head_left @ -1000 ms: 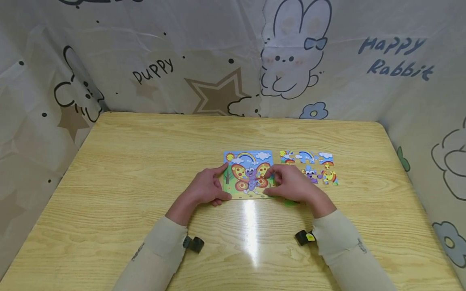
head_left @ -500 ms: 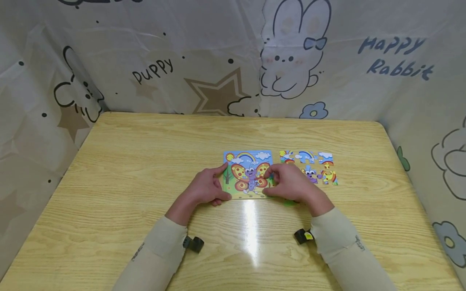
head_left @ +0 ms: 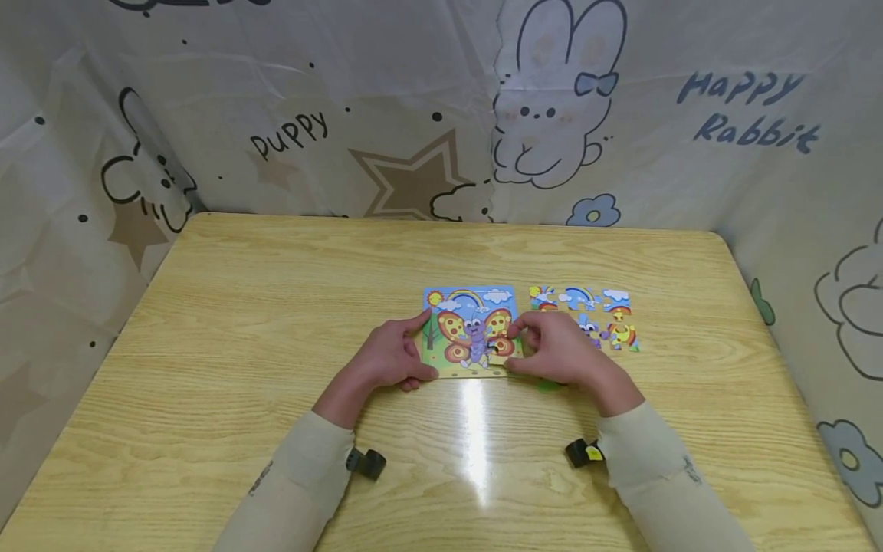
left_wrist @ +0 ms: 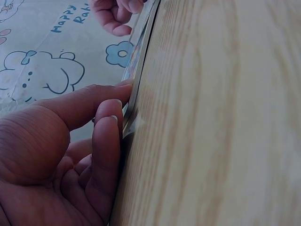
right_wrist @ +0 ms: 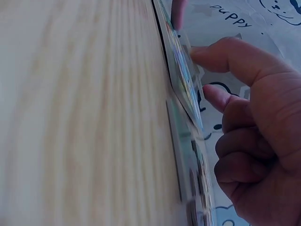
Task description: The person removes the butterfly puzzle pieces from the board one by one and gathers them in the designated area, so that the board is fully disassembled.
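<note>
A butterfly jigsaw board (head_left: pixel 457 374) lies flat on the table at the middle of the head view. My left hand (head_left: pixel 392 354) holds its left edge, thumb at the near corner and index finger farther up. In the left wrist view, the thumb (left_wrist: pixel 94 101) presses the board's rim, with other fingers curled beside it. Over the board's lower right, my right hand (head_left: pixel 560 349) pinches a puzzle piece (head_left: pixel 501 349) between thumb and index finger. That piece sits slightly off the picture around it; the fingers cover its right side.
Several loose puzzle pieces (head_left: pixel 581 297) lie to the right of the board, some hidden under the right hand. A green piece (head_left: pixel 549 385) peeks out below that hand. Printed cloth (head_left: pixel 310 176) hangs behind the wooden table (head_left: pixel 276 284).
The right hand has shifted slightly to the right, and the pinched piece now stands out of line with the picture. The left hand has stayed in place.
</note>
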Demonstrator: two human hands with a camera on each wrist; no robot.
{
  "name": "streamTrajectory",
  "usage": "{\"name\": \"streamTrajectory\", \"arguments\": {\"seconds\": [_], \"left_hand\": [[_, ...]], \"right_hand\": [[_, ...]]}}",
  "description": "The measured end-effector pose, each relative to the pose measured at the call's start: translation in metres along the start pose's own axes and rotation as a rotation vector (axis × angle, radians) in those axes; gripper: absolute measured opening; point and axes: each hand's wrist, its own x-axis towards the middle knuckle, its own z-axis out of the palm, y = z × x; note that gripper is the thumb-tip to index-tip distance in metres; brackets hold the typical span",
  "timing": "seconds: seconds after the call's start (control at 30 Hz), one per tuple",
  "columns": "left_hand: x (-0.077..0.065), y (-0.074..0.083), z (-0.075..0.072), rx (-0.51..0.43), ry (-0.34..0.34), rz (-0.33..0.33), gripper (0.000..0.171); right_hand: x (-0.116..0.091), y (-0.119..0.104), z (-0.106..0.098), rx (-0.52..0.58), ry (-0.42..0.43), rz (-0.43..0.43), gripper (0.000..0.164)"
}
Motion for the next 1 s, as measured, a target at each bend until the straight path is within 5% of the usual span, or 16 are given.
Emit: {"name": "streamTrajectory", "arguments": {"seconds": [1.0], "left_hand": [[-0.001, 0.003, 0.0, -0.004, 0.004, -0.006, 0.1]], "right_hand": [[-0.071, 0.053, -0.039, 0.071, 0.127, 0.087, 0.036]]}}
